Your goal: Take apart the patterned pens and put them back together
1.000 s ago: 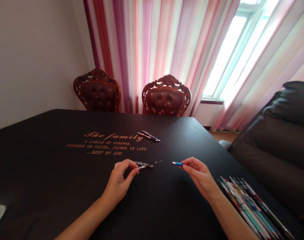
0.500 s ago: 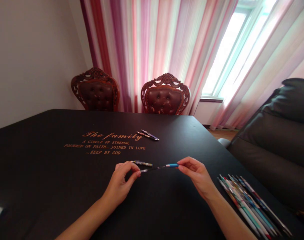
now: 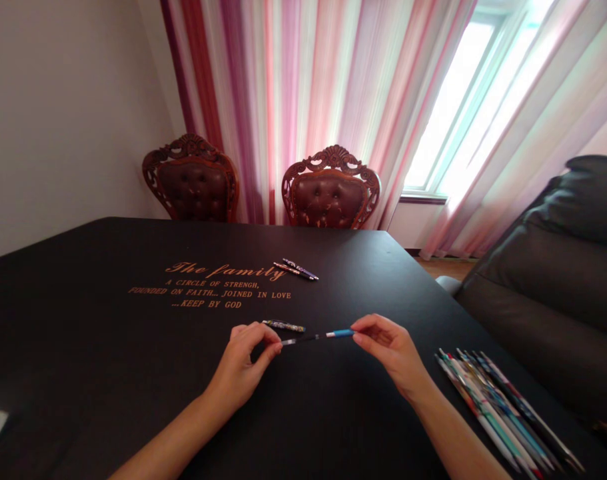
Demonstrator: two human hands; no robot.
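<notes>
My left hand (image 3: 243, 363) pinches one end of a thin pen refill (image 3: 303, 339) just above the black table (image 3: 108, 347). My right hand (image 3: 390, 350) pinches a small blue pen piece (image 3: 340, 333), which sits over the refill's other end. The two hands hold the parts in one line between them. Just behind my left fingers a patterned pen barrel (image 3: 284, 326) lies on the table.
Two more pens (image 3: 297, 270) lie farther back, beside gold lettering (image 3: 213, 287) on the tabletop. A row of several patterned pens (image 3: 503, 407) lies at the right edge. Two carved red chairs (image 3: 332, 193) stand behind the table, and a dark sofa (image 3: 558, 287) stands to the right.
A second ago the blue piece was held apart from the refill. My right hand moved left and brought the piece onto the refill's tip. My left hand stayed in place.
</notes>
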